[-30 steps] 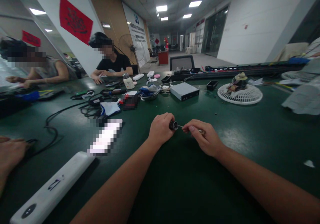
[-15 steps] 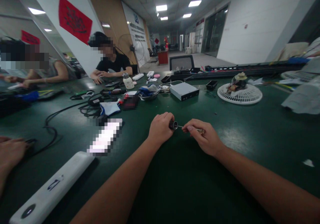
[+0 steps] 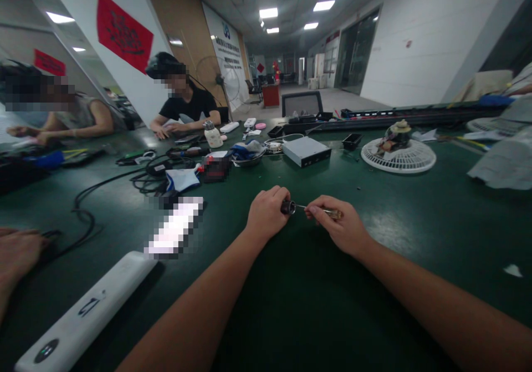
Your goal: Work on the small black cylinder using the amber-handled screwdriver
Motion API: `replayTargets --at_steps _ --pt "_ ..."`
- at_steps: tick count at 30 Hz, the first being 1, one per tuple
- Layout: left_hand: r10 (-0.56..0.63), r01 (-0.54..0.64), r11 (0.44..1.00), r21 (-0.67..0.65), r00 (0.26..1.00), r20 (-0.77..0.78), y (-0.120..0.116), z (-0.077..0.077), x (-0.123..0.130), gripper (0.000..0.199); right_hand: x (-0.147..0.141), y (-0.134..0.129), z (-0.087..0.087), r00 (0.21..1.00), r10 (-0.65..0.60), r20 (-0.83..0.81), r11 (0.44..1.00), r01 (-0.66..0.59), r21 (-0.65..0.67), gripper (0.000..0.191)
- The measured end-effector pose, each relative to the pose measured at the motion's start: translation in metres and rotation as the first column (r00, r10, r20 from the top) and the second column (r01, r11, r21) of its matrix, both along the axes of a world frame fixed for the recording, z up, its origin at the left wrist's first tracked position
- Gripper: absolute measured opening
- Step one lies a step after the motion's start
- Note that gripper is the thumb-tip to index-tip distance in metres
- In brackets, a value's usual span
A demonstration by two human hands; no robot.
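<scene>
My left hand [image 3: 268, 212] is closed around a small dark cylinder [image 3: 288, 207] whose round, metal-rimmed open end faces right. Most of the cylinder is hidden inside the fingers, so its kind does not show. In my right hand [image 3: 338, 225] is a screwdriver [image 3: 334, 213] with a clear amber handle, pinched between thumb and fingers. Its thin metal shaft points left, with the tip at or just inside the cylinder's open end; which of the two I cannot make out. Both hands are low over the green table [image 3: 291, 305].
Beyond my hands are a grey box-shaped drive [image 3: 306, 151], a white fan grille [image 3: 399, 161] with a motor, and a small black tray [image 3: 352, 141]. At left lie a long white device [image 3: 89, 311], a blurred bright phone-like rectangle [image 3: 177, 228] and cables. Another person's hand [image 3: 19, 255] rests at the left edge.
My right hand has shifted very slightly right with the screwdriver, and more of the handle shows. My left hand and the cylinder stay nearly in place.
</scene>
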State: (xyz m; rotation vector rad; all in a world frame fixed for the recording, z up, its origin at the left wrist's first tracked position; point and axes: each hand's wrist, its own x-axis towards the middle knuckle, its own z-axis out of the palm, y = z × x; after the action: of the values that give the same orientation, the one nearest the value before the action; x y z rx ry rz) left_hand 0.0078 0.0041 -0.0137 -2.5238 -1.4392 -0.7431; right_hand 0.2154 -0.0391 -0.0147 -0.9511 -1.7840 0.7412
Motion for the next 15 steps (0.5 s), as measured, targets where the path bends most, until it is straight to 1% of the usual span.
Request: replayTargets --at_steps 2,5,7,10,12,15 --pt "0.002 -0.002 1.000 -0.001 1.000 -0.011 0.0002 -0.0001 -0.0001 0.015 -0.0002 0.0008 0.0001 0.999 -0.030 0.020 1.000 0.030 0.002 0.020" --pt "-0.001 0.001 1.000 0.001 1.000 -0.027 -0.0002 -0.0001 0.0003 0.018 0.0002 0.0006 0.0005 0.998 -0.052 0.038 0.998 0.052 -0.016 0.027" --pt "0.000 0.000 1.000 0.000 0.999 -0.043 -0.0007 0.0000 0.0008 0.019 0.0006 0.0003 0.0000 1.000 -0.027 0.009 0.998 0.027 -0.053 0.029" --pt "0.010 -0.009 1.000 0.007 0.998 -0.067 -0.0011 0.0003 0.0009 0.018 0.0008 0.0006 -0.0021 0.999 0.014 -0.048 0.995 -0.018 -0.099 0.027" --pt "0.013 -0.012 1.000 0.017 0.997 -0.076 -0.0009 0.0002 0.0005 0.017 0.0006 0.0013 -0.0033 0.999 0.008 -0.053 0.996 -0.013 -0.093 0.027" --pt "0.018 -0.017 1.000 0.023 0.997 -0.081 -0.0004 -0.0002 0.0000 0.017 0.0005 0.0021 -0.0029 1.000 -0.022 -0.010 0.999 0.021 -0.044 0.024"
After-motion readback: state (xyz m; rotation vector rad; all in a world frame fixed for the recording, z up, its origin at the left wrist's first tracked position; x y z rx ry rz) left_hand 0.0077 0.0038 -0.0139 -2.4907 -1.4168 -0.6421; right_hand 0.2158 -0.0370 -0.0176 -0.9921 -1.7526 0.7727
